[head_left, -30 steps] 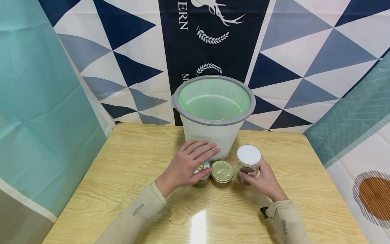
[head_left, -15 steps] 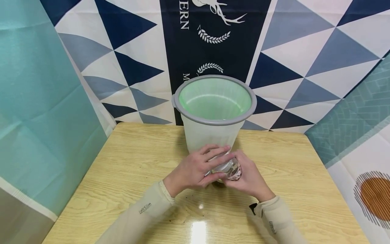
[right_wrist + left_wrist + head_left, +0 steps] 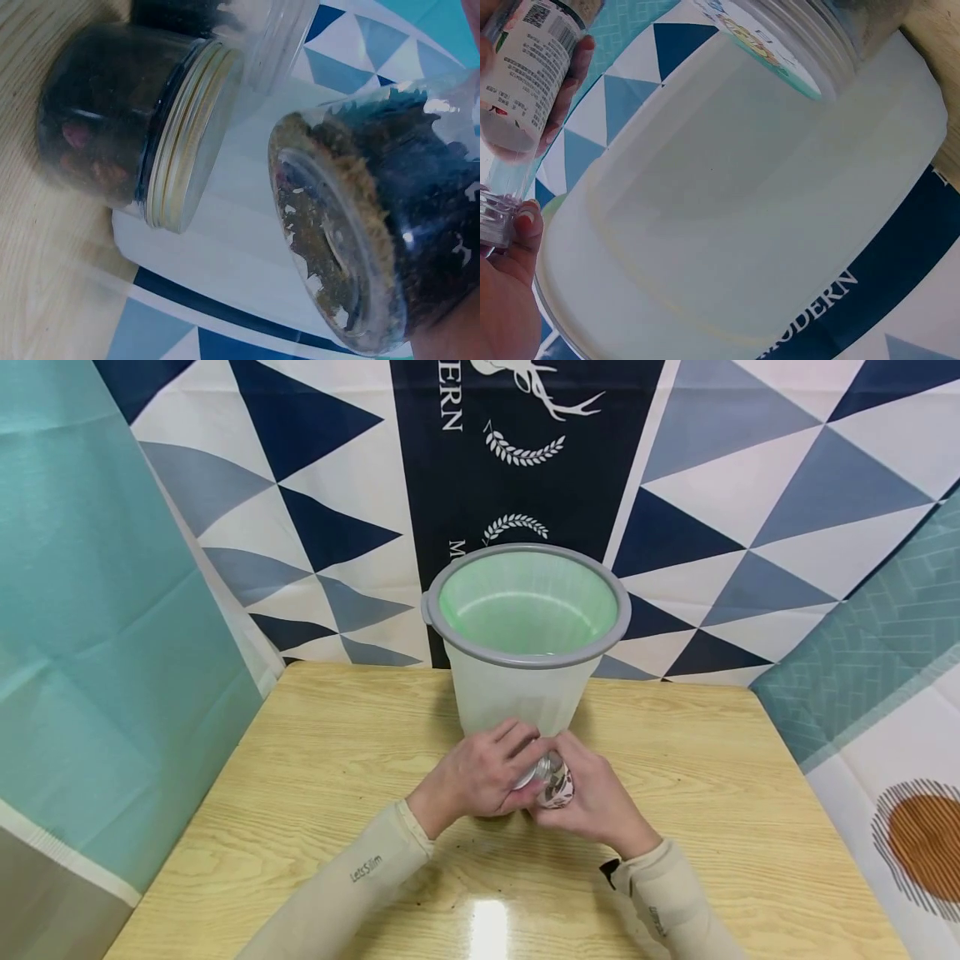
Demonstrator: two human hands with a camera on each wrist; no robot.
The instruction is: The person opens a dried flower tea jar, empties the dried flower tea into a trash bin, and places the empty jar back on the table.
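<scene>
Both hands are meeting over the table (image 3: 315,777), right in front of the bin (image 3: 525,685). Right hand (image 3: 592,806) is gripping the clear jar (image 3: 555,781), fingers curled around its body, jar tilted with the cap end pointing toward the left hand (image 3: 472,777). Left hand is wrapping its fingers over the jar's white lid (image 3: 527,773), so the jar is sitting between the 2 palms, touching both.

Left wrist view: the same jar (image 3: 525,90) is showing its barcode label, pinched between fingertips (image 3: 570,90) at the frame's left edge, bin wall (image 3: 742,217) filling the background just behind.

Right wrist view: the held jar's base (image 3: 337,247) is facing the camera, brown crumbly contents pressing against the glass. A 2nd jar with a gold lid (image 3: 135,127) is standing on the wood just beside it, not touching as far as I can tell. A 3rd jar (image 3: 277,37) is sitting near it, only partly in frame.

Bin is carrying a grey rim (image 3: 450,647) and a green liner (image 3: 525,597).
</scene>
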